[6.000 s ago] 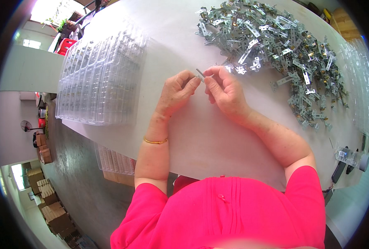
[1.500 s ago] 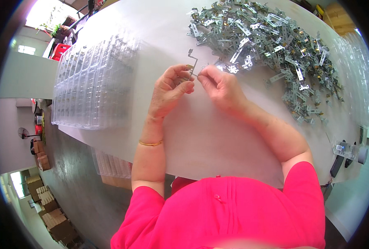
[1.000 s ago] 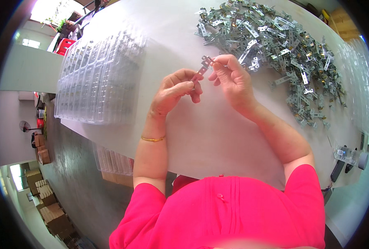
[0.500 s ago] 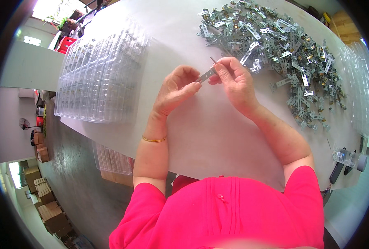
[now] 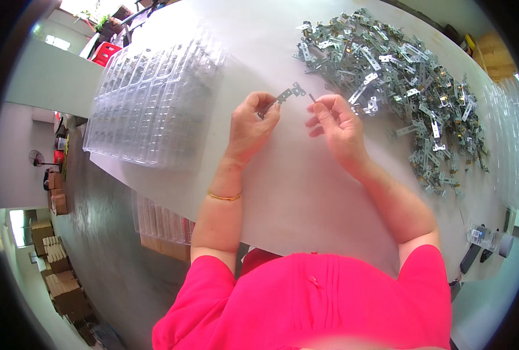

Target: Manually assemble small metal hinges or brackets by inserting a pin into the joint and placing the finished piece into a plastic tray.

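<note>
My left hand (image 5: 251,127) pinches a flat metal bracket (image 5: 287,95) between thumb and fingers, over the middle of the table. The bracket is thin and grey, with holes and a wider, notched far end that points up and right. A short gap away, my right hand (image 5: 342,127) has thumb and forefinger closed on a thin dark rod (image 5: 312,98), its tip sticking up toward the bracket. To the far right of my hands lies a large heap of metal brackets (image 5: 388,64), silvery with some brass-coloured bits.
Clear plastic blister trays (image 5: 148,105) are stacked at the left, holding rows of small parts. More clear trays (image 5: 509,140) stand along the right edge. A plastic bottle (image 5: 488,238) lies near the right corner. Below the table's left edge is a carton (image 5: 163,246) with trays on it.
My hands have moved apart. The bracket, earlier between both hands, is now in my left hand alone with its wide end showing; my right hand has drawn back with the rod.
</note>
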Tool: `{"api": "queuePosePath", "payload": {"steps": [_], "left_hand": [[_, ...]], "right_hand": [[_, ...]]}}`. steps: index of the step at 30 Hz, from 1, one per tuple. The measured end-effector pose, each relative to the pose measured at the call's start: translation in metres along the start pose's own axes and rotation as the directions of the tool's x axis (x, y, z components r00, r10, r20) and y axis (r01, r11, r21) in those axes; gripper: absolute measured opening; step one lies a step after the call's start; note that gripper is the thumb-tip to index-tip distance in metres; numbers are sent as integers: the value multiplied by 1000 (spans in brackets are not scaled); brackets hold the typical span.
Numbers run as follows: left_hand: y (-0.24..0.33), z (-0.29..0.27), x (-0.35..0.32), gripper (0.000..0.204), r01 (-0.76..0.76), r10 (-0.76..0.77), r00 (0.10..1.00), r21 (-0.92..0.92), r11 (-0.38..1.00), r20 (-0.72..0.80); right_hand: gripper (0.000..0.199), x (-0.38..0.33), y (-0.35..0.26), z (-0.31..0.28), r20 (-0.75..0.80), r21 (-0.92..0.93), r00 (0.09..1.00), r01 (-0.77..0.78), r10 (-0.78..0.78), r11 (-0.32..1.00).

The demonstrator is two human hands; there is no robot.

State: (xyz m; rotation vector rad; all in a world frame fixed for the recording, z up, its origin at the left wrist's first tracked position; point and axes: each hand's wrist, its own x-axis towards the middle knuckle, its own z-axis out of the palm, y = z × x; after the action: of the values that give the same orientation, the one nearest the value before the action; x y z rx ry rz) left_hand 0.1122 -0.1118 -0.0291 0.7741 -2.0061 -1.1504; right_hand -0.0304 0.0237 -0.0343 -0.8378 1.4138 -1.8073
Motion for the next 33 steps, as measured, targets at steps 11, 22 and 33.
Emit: {"api": "queuePosePath", "payload": {"steps": [11,22,33], "left_hand": [[-11,4,4,16,-174,220,969,315,933,-117],[16,15,-14,12,-36,93,981,-309,950,171],[16,9,-27,13,241,-79,941,-484,841,330]], "right_hand": [[13,-5,14,1,97,-55,995,-30,35,998],[12,-5,8,-2,189,-21,972,-136,138,990],[33,-22,-153,22,377,666,872,-20,-313,746]]}}
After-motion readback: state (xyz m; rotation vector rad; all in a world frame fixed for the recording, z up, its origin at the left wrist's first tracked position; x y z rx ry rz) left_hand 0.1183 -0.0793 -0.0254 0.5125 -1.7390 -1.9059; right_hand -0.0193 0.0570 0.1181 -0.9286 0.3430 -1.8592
